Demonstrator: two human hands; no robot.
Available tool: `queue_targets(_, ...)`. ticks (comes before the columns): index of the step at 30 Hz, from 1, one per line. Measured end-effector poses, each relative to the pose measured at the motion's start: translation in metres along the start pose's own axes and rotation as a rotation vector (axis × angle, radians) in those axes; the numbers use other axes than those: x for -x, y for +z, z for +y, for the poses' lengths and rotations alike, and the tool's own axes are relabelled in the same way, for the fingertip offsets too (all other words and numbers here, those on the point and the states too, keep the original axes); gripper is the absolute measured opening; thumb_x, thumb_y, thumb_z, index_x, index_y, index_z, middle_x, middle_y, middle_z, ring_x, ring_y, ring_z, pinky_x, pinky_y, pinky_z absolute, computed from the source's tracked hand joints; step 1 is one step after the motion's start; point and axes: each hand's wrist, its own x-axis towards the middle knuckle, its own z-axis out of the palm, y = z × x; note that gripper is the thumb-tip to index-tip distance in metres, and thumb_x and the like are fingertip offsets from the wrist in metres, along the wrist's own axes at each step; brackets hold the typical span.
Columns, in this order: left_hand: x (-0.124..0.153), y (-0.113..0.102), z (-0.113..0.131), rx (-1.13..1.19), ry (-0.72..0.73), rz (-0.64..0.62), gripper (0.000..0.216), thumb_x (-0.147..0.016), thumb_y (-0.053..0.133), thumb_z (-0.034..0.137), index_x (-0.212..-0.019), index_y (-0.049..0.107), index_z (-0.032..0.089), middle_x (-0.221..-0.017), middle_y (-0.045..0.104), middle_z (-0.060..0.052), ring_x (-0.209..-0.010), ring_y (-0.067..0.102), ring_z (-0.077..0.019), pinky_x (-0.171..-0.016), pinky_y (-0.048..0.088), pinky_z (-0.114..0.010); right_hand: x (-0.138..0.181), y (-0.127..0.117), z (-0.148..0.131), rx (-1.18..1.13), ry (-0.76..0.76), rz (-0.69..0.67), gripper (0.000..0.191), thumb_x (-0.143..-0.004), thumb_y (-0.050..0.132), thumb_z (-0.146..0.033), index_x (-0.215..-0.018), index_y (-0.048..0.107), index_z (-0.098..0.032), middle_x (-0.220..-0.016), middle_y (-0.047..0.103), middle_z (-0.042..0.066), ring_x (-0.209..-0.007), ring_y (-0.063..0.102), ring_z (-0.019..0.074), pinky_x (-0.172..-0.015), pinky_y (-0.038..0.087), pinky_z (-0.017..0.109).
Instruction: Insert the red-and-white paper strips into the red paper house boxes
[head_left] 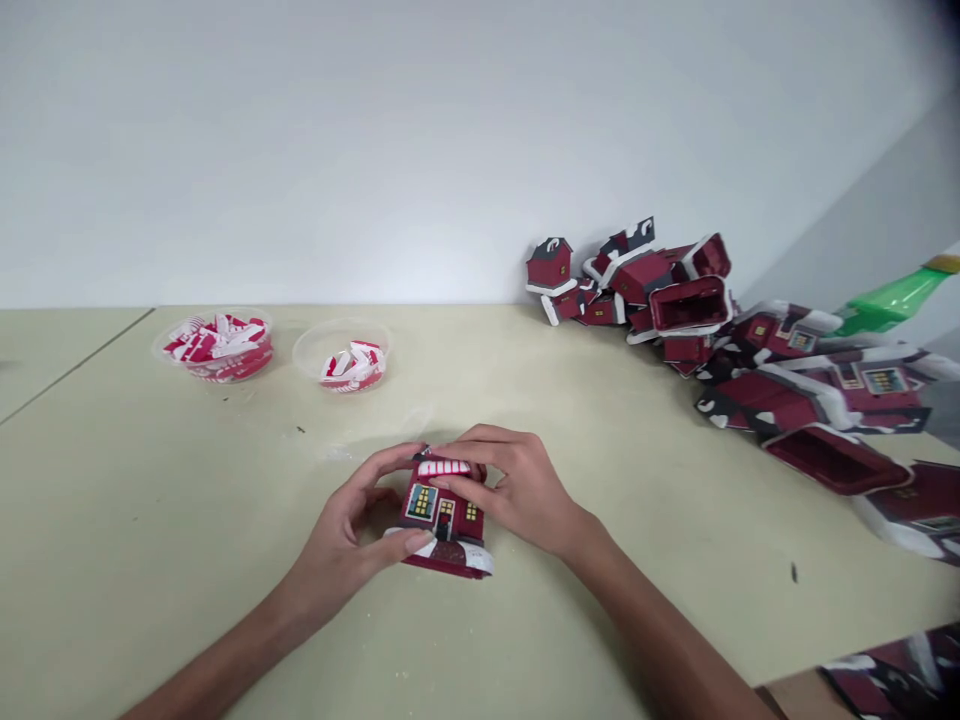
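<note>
A small dark-red model house (442,520) with lit yellow windows, a dark door and white snow trim stands on the pale green table (150,560) in front of me. My left hand (352,530) grips its left side, thumb at the base. My right hand (517,490) holds its right side, with the fingers pressing a red-and-white striped strip (444,467) along the top edge of the front wall. Both hands hold the house together.
Two clear plastic tubs of red-and-white pieces stand at the back left (216,345) and back centre (343,357). A heap of several similar red houses (675,290) runs along the right side. A green object (892,298) lies at the far right.
</note>
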Motion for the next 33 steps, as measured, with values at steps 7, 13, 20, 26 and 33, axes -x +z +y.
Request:
queue_targets(7, 0.003, 0.001, 0.000, -0.008, 0.041, 0.002, 0.069, -0.077, 0.081, 0.046, -0.138, 0.051, 0.032, -0.142, 0.054, -0.009, -0.115, 0.062, -0.0281, -0.090, 0.056, -0.033, -0.001, -0.002, -0.005, -0.024, -0.020, 0.007, 0.015, -0.091, 0.072, -0.026, -0.104, 0.079, -0.024, -0.100, 0.075, 0.004, -0.086, 0.072, 0.0144, -0.079, 0.058, 0.027)
queue_targets(13, 0.003, 0.000, 0.003, -0.059, 0.068, -0.019, 0.062, -0.081, 0.076, 0.051, -0.136, 0.056, 0.032, -0.150, 0.047, -0.009, -0.113, 0.062, -0.0285, -0.093, 0.056, -0.037, 0.001, -0.002, -0.006, 0.010, -0.025, 0.057, 0.009, -0.090, 0.072, -0.020, -0.094, 0.080, -0.024, -0.087, 0.078, 0.001, -0.076, 0.071, 0.0138, -0.070, 0.058, 0.026)
queue_targets(20, 0.005, 0.005, 0.005, -0.085, 0.101, 0.005, 0.057, -0.083, 0.075, 0.045, -0.136, 0.056, 0.035, -0.153, 0.041, -0.007, -0.114, 0.063, -0.0263, -0.094, 0.057, -0.033, 0.004, 0.010, -0.008, -0.005, -0.087, 0.120, 0.009, -0.089, 0.072, -0.015, -0.092, 0.080, -0.016, -0.089, 0.078, 0.007, -0.078, 0.073, 0.0143, -0.071, 0.059, 0.024)
queue_targets(26, 0.006, 0.005, 0.002, -0.130, 0.164, 0.026, 0.061, -0.079, 0.079, 0.039, -0.136, 0.056, 0.037, -0.150, 0.047, -0.006, -0.115, 0.064, -0.0261, -0.094, 0.058, -0.032, 0.005, 0.011, -0.007, -0.023, -0.094, 0.078, 0.010, -0.091, 0.068, -0.016, -0.091, 0.079, -0.018, -0.091, 0.076, 0.006, -0.078, 0.071, 0.0138, -0.070, 0.059, 0.024)
queue_targets(33, 0.006, 0.000, -0.004, -0.211, 0.208, 0.038, 0.065, -0.081, 0.077, 0.040, -0.141, 0.053, 0.035, -0.153, 0.046, -0.009, -0.112, 0.065, -0.0283, -0.092, 0.060, -0.035, 0.000, 0.002, -0.011, 0.052, -0.140, 0.028, 0.014, -0.091, 0.063, -0.015, -0.091, 0.077, -0.019, -0.098, 0.075, 0.006, -0.080, 0.065, 0.0157, -0.078, 0.056, 0.033)
